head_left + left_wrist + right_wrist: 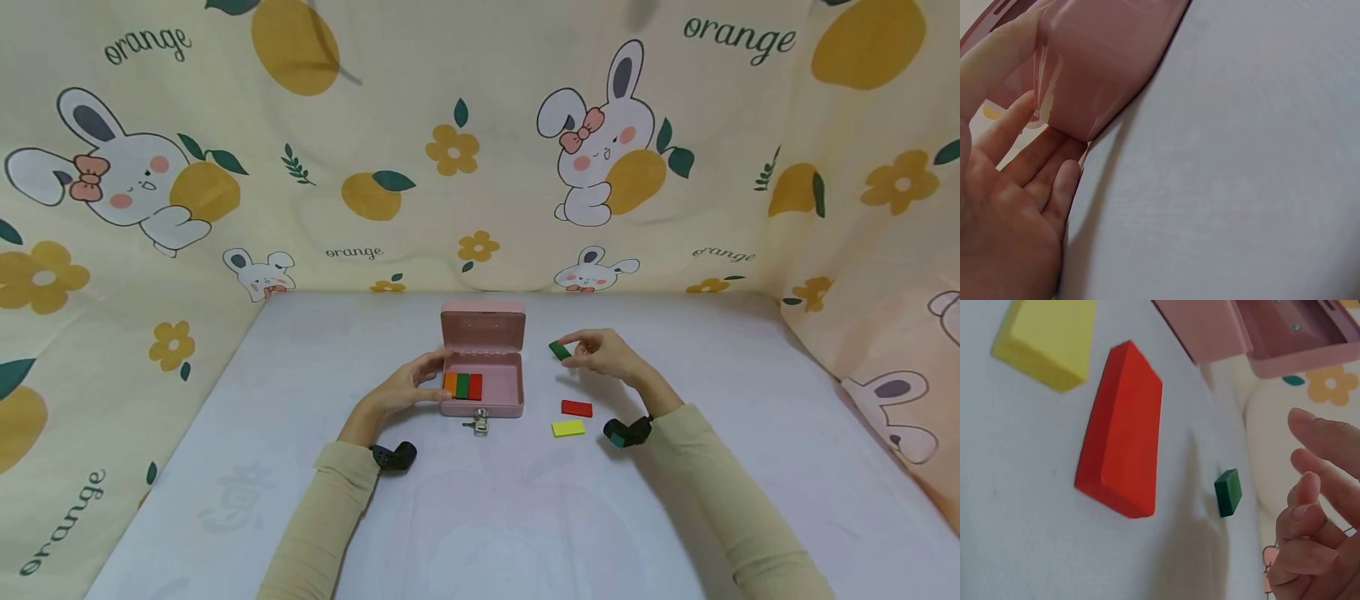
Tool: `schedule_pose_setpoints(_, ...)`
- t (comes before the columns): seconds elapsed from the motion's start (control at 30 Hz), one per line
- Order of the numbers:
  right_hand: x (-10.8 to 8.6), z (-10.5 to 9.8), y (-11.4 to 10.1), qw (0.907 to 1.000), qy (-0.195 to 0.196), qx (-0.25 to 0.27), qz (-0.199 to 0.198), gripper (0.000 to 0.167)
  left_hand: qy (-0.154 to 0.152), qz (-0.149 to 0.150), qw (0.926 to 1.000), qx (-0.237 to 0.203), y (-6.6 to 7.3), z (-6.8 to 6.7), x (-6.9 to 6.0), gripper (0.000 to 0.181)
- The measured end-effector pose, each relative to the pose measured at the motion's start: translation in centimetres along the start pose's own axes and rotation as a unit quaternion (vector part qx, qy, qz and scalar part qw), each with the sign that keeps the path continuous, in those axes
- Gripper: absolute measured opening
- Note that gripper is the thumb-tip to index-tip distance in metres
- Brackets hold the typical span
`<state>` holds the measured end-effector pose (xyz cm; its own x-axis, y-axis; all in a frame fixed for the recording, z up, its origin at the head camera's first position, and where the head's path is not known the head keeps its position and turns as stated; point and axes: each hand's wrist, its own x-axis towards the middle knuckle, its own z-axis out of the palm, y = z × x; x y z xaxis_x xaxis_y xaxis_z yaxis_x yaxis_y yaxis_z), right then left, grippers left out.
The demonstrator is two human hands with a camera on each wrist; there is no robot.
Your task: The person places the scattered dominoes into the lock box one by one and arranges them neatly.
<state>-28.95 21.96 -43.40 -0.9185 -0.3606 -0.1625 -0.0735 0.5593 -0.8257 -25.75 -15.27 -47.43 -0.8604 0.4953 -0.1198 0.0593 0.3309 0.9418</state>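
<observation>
A pink metal cash box (517, 385) stands with its lid raised and a key in the lock at its front. Inside, along its left part, sit an orange block (450, 384), a green block (462, 386) and a red block (476, 387). My left hand (411, 383) holds the box's left side, thumb at the rim and fingers at the back corner. Over the table, right of the box, my right hand (606, 354) reaches toward another green block (559, 351). The right wrist view shows that block (1229, 492) on the table, apart from the fingers.
Right of the box, nearer the front, lie a second red block (577, 408) and a yellow block (568, 428). A patterned cloth (510, 200) hangs behind and beside the white table (480, 517).
</observation>
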Motion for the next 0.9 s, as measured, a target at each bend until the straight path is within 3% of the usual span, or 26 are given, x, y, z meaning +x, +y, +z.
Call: schedule_pose_setpoints(0.9,2.0,-0.2,1.5,0.9984,0.005,0.035,0.043,0.051,0.001,-0.006,0.9999,-0.011,0.0,0.0,0.1,0.075)
